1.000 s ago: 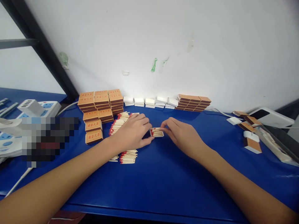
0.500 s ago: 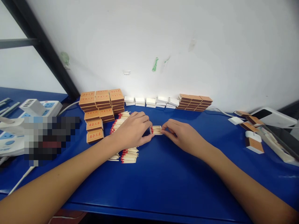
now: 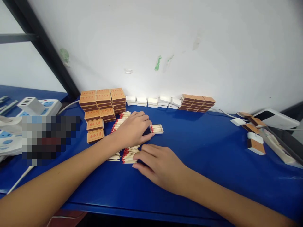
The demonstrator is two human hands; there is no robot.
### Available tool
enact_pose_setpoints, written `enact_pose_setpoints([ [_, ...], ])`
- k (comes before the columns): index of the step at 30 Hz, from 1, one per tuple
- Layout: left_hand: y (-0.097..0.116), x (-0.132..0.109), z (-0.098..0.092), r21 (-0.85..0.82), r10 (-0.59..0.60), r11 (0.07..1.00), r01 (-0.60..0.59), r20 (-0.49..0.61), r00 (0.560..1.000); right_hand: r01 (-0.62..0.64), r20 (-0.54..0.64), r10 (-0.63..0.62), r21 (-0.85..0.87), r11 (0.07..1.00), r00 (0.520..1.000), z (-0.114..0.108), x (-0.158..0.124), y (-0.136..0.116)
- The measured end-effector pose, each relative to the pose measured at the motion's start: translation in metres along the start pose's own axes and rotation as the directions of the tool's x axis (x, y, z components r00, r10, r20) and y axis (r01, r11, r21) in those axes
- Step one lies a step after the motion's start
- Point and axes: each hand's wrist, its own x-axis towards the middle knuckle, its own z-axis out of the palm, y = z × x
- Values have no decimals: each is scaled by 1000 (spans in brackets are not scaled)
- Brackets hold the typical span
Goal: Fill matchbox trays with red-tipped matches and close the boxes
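Note:
A small open matchbox tray [image 3: 156, 129] partly filled with red-tipped matches lies on the blue table [image 3: 203, 148]. My left hand [image 3: 132, 127] rests beside it, fingers curled, thumb and fingertips touching its left end. My right hand [image 3: 158, 164] lies lower, fingers stretched out over a pile of loose matches [image 3: 129, 155], its fingertips touching them. More loose matches [image 3: 119, 123] show behind my left hand.
Stacks of orange matchboxes [image 3: 101, 102] stand at the back left, white inner trays [image 3: 152, 101] along the wall, brown sleeves [image 3: 197, 103] beside them. Power strips [image 3: 35, 107] lie left. A few boxes [image 3: 255, 145] and a white device [image 3: 276, 119] lie right.
My right hand left the tray's right end and moved down and left onto the loose match pile. The left hand stayed by the tray.

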Motion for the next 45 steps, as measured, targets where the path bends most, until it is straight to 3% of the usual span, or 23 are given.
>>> enact_pose_setpoints([
  [5, 2, 0, -2, -2, -4, 1000, 4, 3, 1000, 28, 98, -22, -66, 997, 995, 12, 2, -6],
  [23, 4, 0, -2, 8, -8, 1000, 7, 32, 999, -72, 174, 88, -93, 993, 981, 14, 5, -10],
  [29, 3, 0, -2, 5, -2, 1000, 2, 21, 1000, -29, 162, 53, -145, 989, 985, 14, 3, -9],
  [34, 2, 0, -1, 11, 16, 1000, -16, 28, 999, -44, 128, 65, -162, 986, 990, -14, -1, 15],
  [38, 4, -1, -2, 13, 18, 1000, -18, 31, 999, -240, -56, 233, -222, 945, 971, -38, -4, 53],
  [40, 5, -1, -3, 6, 16, 1000, -16, 26, 1000, -280, -89, 266, -251, 927, 960, -41, -5, 70],
  [45, 6, -1, -4, 11, 16, 1000, -16, 34, 999, -281, 2, 293, -285, 916, 956, -34, -3, 83],
])
